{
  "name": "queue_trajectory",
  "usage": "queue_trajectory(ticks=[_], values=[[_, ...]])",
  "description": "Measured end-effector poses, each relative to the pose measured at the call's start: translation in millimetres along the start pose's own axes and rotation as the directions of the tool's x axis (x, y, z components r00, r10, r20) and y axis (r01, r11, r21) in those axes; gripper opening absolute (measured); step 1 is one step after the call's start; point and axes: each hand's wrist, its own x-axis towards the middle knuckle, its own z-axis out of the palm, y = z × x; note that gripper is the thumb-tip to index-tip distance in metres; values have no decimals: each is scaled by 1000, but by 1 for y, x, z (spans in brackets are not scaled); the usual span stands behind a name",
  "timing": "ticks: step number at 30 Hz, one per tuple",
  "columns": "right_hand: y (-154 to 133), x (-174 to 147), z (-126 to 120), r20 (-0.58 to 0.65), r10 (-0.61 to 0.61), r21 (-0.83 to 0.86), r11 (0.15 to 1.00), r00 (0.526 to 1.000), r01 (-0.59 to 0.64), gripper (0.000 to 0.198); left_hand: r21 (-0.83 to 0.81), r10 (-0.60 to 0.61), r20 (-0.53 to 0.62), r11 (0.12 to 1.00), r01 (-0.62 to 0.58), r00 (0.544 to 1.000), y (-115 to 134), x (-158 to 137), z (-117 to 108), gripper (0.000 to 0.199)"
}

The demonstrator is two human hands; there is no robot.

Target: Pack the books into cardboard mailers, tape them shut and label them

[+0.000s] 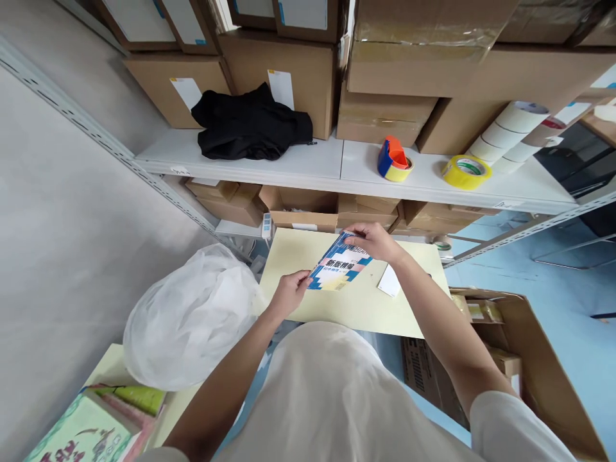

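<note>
A blue, white and yellow book (337, 264) with printed characters on its cover is held tilted above a pale yellow tabletop (289, 250). My left hand (291, 292) pinches its lower left corner between thumb and fingers. At the upper edge, my right hand (373, 240) grips the book, fingers over the top and thumb on the cover. Partly behind my right forearm, a white card or slip of paper (389, 281) lies on the tabletop.
Left of the table bulges a translucent plastic bag (192, 314). A shelf (332, 160) ahead carries black cloth (253, 125), a tape dispenser (395, 159), yellow tape (466, 172) and cardboard boxes. An open carton (539, 359) stands at right. Illustrated books (86, 430) lie lower left.
</note>
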Motion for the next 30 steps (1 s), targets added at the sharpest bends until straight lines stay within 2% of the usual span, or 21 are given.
queue_trajectory(ticks=[3, 6, 8, 10, 12, 15, 18, 21, 25, 30], values=[[16, -4, -6, -73, 20, 70, 997, 997, -15, 29, -1, 5, -106, 1000, -5, 994, -8, -3, 3, 27], [37, -17, -16, -97, 92, 141, 987, 991, -77, 32, -136, -41, -122, 990, 24, 992, -11, -7, 2, 30], [48, -29, -13, -130, 159, 282, 952, 979, -117, 37, -257, -113, -109, 963, 82, 988, -12, -11, 2, 34], [54, -42, 3, -156, 214, 447, 886, 964, -124, 41, -367, -203, -78, 916, 161, 976, -15, -14, 4, 39], [56, -54, 30, -128, 234, 536, 834, 964, -132, 44, -464, -271, -30, 856, 227, 962, -18, -17, 8, 46], [59, -68, 77, -107, 240, 549, 823, 965, -144, 48, -529, -317, 6, 804, 272, 948, -26, -19, 11, 53], [65, -76, 109, -146, 307, 577, 799, 940, -171, 46, -492, -330, -17, 824, 280, 944, -31, -17, 6, 57], [69, -75, 119, -116, 378, 625, 747, 918, -229, 46, -508, -301, -29, 825, 245, 953, -34, -11, -3, 62], [65, -67, 123, -67, 439, 641, 707, 896, -299, 52, -492, -276, -72, 845, 207, 958, -41, 0, -14, 58], [62, -55, 135, -54, 469, 622, 707, 881, -338, 54, -423, -257, -118, 887, 186, 959, -51, 10, -28, 47]])
